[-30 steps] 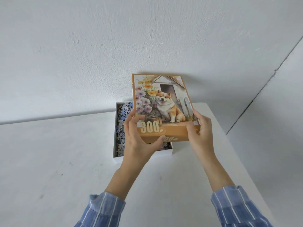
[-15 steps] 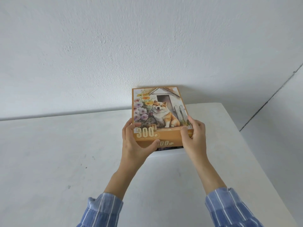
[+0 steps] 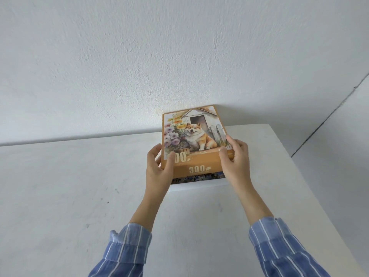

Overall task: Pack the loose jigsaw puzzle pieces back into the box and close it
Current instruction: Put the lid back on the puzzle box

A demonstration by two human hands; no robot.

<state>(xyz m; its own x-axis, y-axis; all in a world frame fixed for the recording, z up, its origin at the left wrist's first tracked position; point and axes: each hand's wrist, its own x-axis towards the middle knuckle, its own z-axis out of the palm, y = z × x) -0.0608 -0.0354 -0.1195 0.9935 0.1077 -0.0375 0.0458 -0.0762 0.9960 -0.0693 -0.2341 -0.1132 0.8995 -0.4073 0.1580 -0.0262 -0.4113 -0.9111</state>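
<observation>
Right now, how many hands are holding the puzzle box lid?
2. The left hand grips the puzzle box lid at its near-left corner; the right hand grips its near-right corner.

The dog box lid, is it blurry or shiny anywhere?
Head view: the lid looks sharp, without glare; the light is soft and even; the pieces under its near edge sit in dark shadow; the left hand hides part of the 300.

White table [image 3: 79,196] bears the white box base [image 3: 199,185].
</observation>
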